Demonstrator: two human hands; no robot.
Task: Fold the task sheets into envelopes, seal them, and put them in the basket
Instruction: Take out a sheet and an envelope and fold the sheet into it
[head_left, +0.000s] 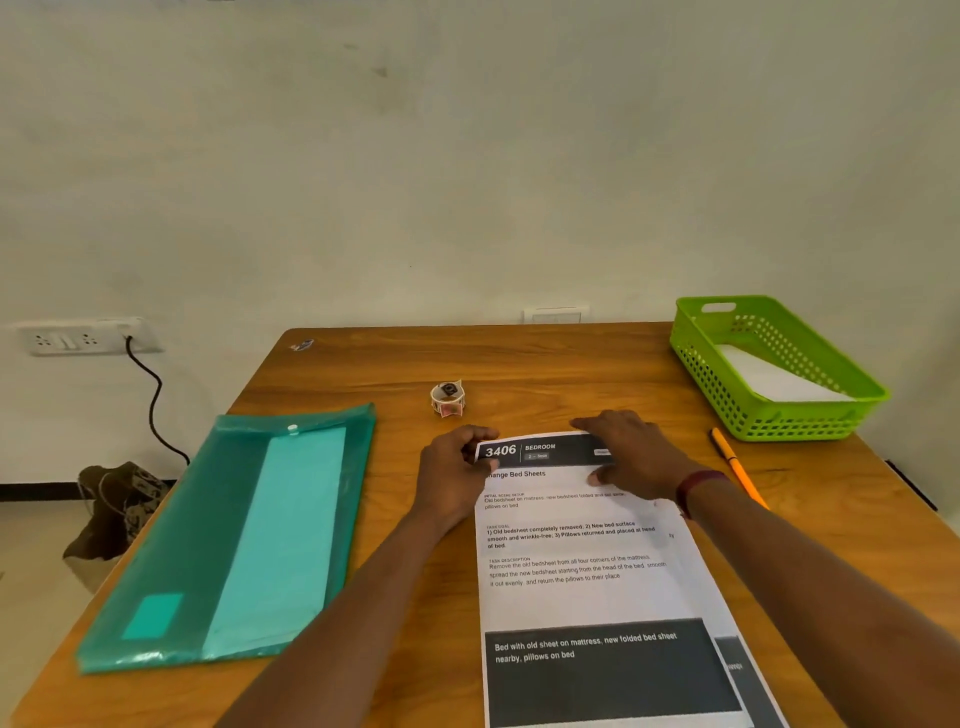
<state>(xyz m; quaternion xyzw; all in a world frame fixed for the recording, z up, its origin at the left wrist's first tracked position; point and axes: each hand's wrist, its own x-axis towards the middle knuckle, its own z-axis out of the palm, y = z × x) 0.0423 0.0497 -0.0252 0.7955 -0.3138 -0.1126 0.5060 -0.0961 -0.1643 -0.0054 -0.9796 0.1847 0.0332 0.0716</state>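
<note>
Task sheet (582, 551) unfolded on table (519, 358), right of centre, both hands at its far edge.

White printed page, lengthwise toward the person: dark header band reading "3406 BEDROOM", title "Change Bed Sheets" partly covered, small text blocks below, dark box with white text at the near end. Left hand (454, 478) curled round the far left corner, gripping it. Right hand (631, 452) laid flat with straight fingers, pressing the far right corner; red band (696, 486) at the wrist. Sticker roll (448, 399) just beyond the hands. Orange pen (737, 465) right of the sheet. Green basket (800, 423) at the far right corner, white paper (779, 379) inside. Teal folder (234, 535) well to the left.
</note>
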